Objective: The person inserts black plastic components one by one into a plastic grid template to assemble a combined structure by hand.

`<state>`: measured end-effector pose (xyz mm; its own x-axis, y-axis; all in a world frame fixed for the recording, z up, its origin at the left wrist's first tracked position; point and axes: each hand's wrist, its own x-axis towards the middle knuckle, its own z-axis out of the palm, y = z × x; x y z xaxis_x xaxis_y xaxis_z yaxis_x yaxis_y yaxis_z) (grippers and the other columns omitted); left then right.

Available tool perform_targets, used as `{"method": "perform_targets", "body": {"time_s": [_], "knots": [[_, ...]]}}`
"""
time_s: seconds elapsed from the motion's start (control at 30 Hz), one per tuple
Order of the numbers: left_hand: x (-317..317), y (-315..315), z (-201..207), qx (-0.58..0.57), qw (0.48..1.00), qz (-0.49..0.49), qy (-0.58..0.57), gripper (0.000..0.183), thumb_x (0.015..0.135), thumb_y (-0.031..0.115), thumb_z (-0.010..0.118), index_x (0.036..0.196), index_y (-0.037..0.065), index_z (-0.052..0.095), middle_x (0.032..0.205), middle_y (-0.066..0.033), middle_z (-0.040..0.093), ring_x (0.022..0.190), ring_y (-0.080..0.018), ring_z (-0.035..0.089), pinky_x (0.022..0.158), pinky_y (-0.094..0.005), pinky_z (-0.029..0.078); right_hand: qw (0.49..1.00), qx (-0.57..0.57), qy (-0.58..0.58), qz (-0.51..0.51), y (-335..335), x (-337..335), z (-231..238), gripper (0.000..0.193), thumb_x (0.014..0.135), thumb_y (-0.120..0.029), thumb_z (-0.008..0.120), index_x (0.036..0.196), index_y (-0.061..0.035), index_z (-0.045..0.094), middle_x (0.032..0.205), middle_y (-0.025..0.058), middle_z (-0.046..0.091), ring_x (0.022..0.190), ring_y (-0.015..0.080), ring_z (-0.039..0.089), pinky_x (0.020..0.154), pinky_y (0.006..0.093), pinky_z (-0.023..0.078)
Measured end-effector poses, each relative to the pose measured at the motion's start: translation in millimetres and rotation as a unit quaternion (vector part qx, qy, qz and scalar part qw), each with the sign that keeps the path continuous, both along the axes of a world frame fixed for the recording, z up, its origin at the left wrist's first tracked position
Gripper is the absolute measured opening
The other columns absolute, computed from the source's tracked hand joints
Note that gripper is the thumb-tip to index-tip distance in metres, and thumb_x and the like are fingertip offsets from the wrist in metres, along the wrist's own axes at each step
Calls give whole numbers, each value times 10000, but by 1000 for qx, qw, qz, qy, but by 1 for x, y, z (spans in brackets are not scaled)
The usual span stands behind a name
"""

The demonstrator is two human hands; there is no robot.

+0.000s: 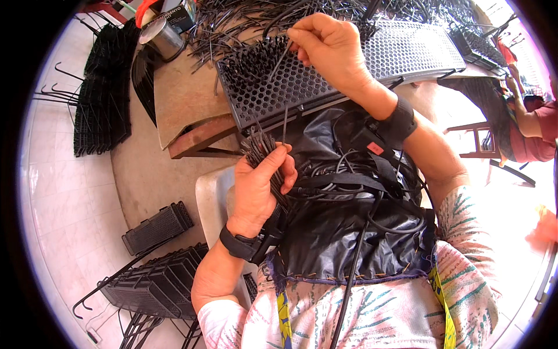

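My left hand [260,180] is closed around a bundle of thin dark strips [260,145], held low before the near edge of a black perforated panel [401,55]. One strip stands out from the bundle toward the panel. Above the panel, my right hand [337,55] pinches a single thin dark strip [280,65] between thumb and fingertips, its lower end slanting down to the holes. Whether that end is inside a hole, I cannot tell. Many similar strips [250,63] stand upright, packed in the holes at the panel's left end; the right part shows bare holes.
Loose dark strips [224,26] lie heaped across the wooden table [186,96], beside a metal can [164,39]. Black racks with hooked rods [104,87] stand at left, more racks [160,285] below. A cable-strewn black apron [349,232] covers my lap. Another person [532,131] works at right.
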<state>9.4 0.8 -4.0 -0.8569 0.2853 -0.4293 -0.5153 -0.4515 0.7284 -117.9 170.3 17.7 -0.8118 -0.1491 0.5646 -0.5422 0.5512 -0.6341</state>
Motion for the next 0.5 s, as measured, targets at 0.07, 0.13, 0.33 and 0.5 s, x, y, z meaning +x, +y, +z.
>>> {"method": "perform_targets", "body": {"time_s": [0.07,0.13,0.33,0.5], "knots": [[-1,0,0,-4,1000,21,5,152,796,141,577,849,3,542,602,-65,527,476,-148,490,386,-228,330,994,-4,109,-20,-1,-5,-7,82,777,-82,581,800,-5,596,603,46,583,508,69,539,460,189,432],[-1,-1,0,-1,1000,30,-3,153,795,139,578,850,1,541,603,-67,528,475,-150,491,384,-230,330,996,-34,77,-11,-4,-6,-16,82,768,-84,590,800,-8,593,614,64,584,514,99,551,470,203,437],[-1,1,-1,16,999,38,-7,163,791,136,582,853,-8,534,600,-70,524,472,-153,487,383,-233,329,973,129,169,94,-10,-4,-26,86,724,-22,565,809,-13,563,706,118,566,627,306,557,559,359,463],[-2,-2,0,12,999,45,-12,163,797,138,576,852,-10,532,608,-72,524,479,-153,489,386,-231,329,979,177,53,89,-23,17,-10,182,746,-133,589,853,13,562,719,168,572,650,333,564,553,360,455]]}}
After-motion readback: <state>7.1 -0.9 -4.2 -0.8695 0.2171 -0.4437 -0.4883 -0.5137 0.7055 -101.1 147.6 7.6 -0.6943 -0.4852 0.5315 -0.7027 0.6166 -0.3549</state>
